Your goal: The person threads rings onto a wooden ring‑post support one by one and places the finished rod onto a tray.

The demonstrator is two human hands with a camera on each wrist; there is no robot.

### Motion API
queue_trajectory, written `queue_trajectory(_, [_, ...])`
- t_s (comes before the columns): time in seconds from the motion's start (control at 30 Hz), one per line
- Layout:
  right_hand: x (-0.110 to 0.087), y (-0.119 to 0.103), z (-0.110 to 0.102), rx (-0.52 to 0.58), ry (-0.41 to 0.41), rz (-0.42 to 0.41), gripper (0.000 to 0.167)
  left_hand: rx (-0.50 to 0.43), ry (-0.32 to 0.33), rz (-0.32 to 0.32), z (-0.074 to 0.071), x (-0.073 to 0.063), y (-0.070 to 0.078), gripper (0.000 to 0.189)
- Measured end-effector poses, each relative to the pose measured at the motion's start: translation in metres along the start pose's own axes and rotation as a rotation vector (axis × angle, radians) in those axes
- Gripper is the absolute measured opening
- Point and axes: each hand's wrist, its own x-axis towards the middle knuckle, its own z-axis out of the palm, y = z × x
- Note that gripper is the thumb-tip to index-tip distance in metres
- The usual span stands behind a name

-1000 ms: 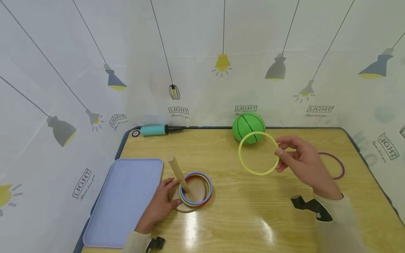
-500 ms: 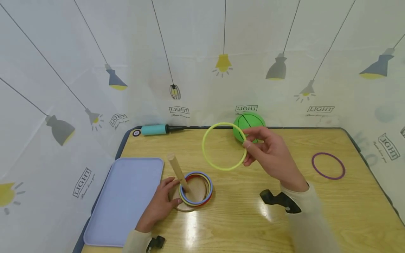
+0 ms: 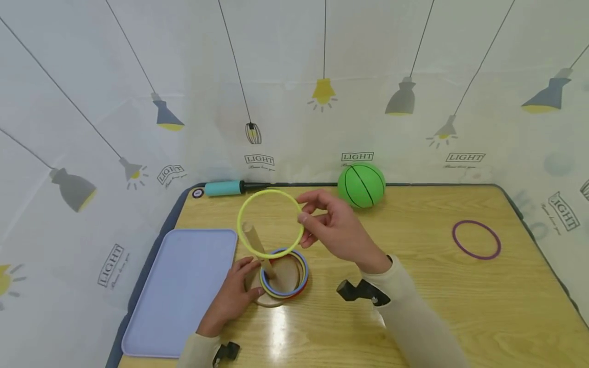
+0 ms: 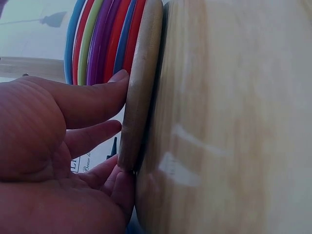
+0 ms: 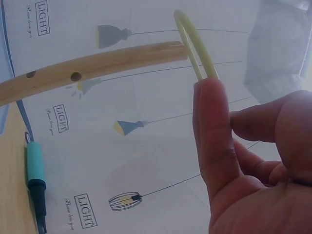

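My right hand (image 3: 338, 225) pinches a thin yellow ring (image 3: 270, 191) at its right side, between thumb and fingers. The ring is held up level with the top of a wooden peg (image 3: 258, 250) and overlaps it in the head view. In the right wrist view the peg's tip meets the near side of the yellow ring (image 5: 204, 53). Around the peg's foot lies a stack of several coloured rings (image 4: 100, 44), a blue one on top. My left hand (image 3: 232, 294) holds the edge of the round wooden base (image 4: 139, 92), thumb on its upper side and fingers along its rim.
A purple ring (image 3: 499, 245) lies on the table (image 3: 414, 327) at the right. Behind stand a green ball (image 3: 361, 185) and a turquoise hand pump (image 3: 224, 188). A pale lilac tray (image 3: 184, 291) is left of the base, and a printed cloth wall (image 3: 294, 128) borders the table.
My right hand has carried the yellow ring leftward from in front of the green ball to the peg. My left hand has stayed at the base.
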Motion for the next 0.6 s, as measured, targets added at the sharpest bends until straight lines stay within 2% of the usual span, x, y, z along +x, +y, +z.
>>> queue_trajectory(0.3, [-0.001, 0.031, 0.008, -0.027, -0.036, 0.101, 0.031, -0.008, 0.025, 0.050, 0.001, 0.001, 0.000, 0.063])
queue_trajectory(0.6, [-0.008, 0.062, 0.006, -0.043, -0.076, 0.212, 0.031, -0.037, 0.029, 0.049, 0.002, 0.000, 0.001, 0.065])
